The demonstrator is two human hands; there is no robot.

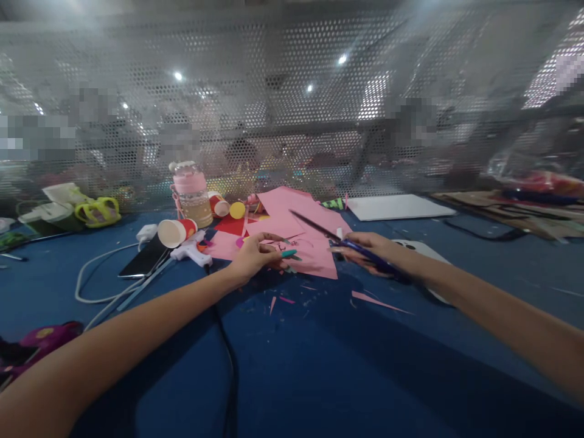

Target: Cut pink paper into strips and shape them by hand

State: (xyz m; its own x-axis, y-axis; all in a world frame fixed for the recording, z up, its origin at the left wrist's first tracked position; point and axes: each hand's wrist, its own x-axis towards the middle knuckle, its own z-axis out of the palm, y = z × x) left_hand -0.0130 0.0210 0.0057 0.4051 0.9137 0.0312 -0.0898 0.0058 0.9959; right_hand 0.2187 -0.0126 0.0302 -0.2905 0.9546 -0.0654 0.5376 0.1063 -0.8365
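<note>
My right hand (369,250) grips blue-handled scissors (365,249), whose dark blades point up and left over pink paper (292,210); the blades look closed together. My left hand (258,258) hovers at or rests on the lower part of the pink sheets, thumb and fingers curved and apart. Long pointed teal tips show at its fingers, seemingly nails. Between them lie dark and red marks on the pink paper. Whether the fingertips touch a sheet is hard to make out. Thin pink offcuts (378,301) lie on the blue table (292,377) below.
Left of the paper are a white glue gun (194,250), a paper cup (176,233), a dark phone (145,260), white cables and a pink-topped bottle (191,194). A black cord (228,347) runs toward me. To the right are a pale phone (424,252) and a white board (401,207).
</note>
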